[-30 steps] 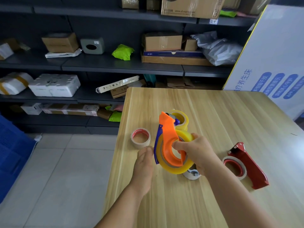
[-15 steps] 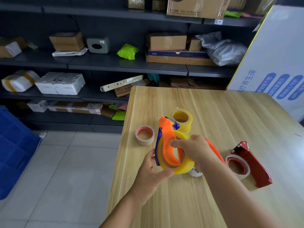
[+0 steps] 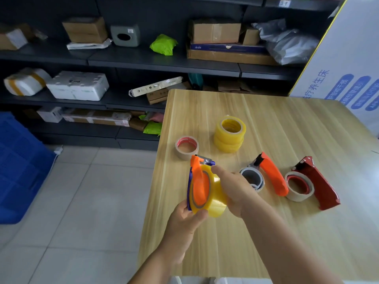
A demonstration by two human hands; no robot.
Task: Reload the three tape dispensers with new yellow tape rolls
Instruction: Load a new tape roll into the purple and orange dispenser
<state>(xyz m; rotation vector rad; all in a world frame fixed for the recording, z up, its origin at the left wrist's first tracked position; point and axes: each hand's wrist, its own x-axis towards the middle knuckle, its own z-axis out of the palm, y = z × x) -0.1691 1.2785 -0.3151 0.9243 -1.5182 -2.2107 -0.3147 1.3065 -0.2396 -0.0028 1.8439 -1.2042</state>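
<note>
Dark shelves (image 3: 143, 60) with boxes stood behind the bench (image 3: 307, 130). On it sat stacked yellow rolls (image 3: 229, 134), a brown roll (image 3: 186, 147), an orange dispenser (image 3: 272, 177) and a red dispenser (image 3: 316, 184). Since before, the view had dropped lower. Both hands held one dispenser (image 3: 200, 184) with a yellow roll (image 3: 215, 198) on it, above the bench edge: left hand (image 3: 184, 220) fingers curled under, right hand (image 3: 235, 187) fingers wrapped around.

Dark shelves (image 3: 143, 62) hold brown boxes (image 3: 215, 32), a green bag (image 3: 163, 45) and a white foam box (image 3: 79, 85); a blue crate (image 3: 18, 167) sits on the floor
</note>
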